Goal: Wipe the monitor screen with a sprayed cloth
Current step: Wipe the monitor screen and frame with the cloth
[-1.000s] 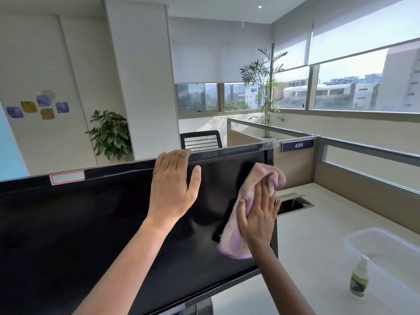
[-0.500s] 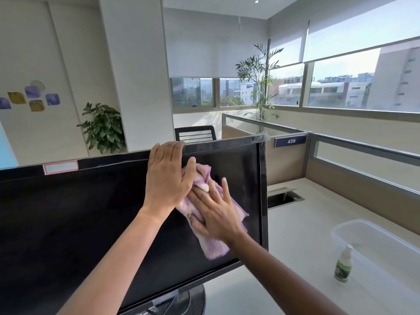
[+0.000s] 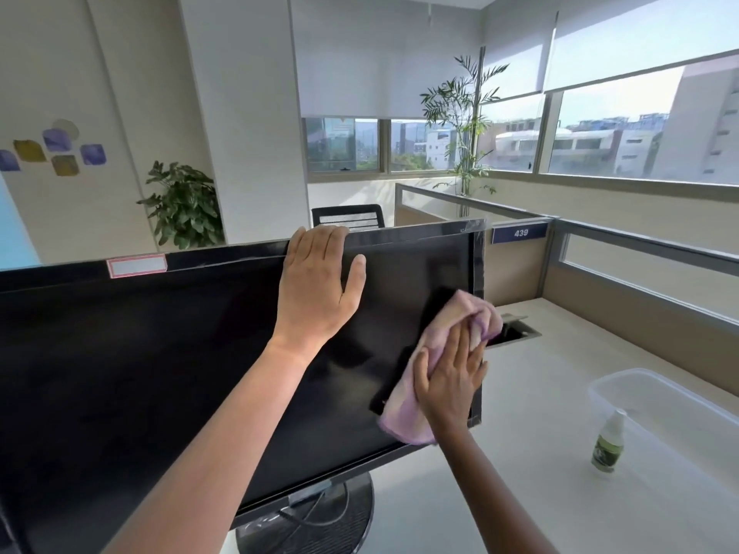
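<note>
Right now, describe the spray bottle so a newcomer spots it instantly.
Start at the black monitor, then look right across the pale desk to the clear plastic tub. The spray bottle stands upright beside its near side: small, green-labelled, white-nozzled, the only bottle there.

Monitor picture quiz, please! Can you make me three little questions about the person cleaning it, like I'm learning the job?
1. True or false: the left hand rests on the top edge of the monitor.
2. Which part of the screen is the pink cloth on? A) the left end B) the middle C) the right end
3. Fill in: the spray bottle stands on the desk beside a clear plastic ____.

Key
1. True.
2. C. The right hand presses it there with flat fingers.
3. tub.
</note>
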`<state>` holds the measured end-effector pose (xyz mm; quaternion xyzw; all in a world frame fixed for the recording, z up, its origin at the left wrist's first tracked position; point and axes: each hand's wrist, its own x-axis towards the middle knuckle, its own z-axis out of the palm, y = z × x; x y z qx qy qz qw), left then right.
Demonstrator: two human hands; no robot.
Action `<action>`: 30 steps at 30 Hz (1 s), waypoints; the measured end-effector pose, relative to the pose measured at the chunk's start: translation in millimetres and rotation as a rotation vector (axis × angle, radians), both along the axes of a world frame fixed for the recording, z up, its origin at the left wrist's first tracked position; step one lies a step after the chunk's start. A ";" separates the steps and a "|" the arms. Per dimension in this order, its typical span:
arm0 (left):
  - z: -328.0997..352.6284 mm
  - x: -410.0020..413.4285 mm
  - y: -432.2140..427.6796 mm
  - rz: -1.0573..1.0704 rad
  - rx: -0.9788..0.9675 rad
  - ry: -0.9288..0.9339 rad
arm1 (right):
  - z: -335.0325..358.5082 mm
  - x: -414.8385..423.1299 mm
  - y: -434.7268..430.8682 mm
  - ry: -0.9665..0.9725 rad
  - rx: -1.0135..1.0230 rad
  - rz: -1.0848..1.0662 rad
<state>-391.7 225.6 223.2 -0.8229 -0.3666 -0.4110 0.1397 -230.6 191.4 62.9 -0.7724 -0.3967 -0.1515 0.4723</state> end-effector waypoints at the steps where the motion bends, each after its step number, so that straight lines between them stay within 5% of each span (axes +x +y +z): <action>1: -0.2 -0.5 0.1 -0.005 0.004 -0.002 | -9.9 -3.6 -2.8 0.024 -0.006 -0.007; 12: -9.9 -20.1 -4.8 -0.026 0.048 0.060 | -95.6 -38.7 -36.5 0.371 -0.094 0.024; 17: -52.7 -66.0 -20.6 0.023 0.048 -0.133 | -90.9 -46.4 -43.0 0.268 -0.141 -0.012; 26: -178.2 -195.7 -27.4 0.473 0.009 -0.373 | -90.4 -94.0 -57.3 -0.075 -0.287 0.123; 30: -205.0 -227.1 -41.9 0.505 -0.161 -0.579 | -87.6 -132.8 -62.9 -0.190 -0.298 0.227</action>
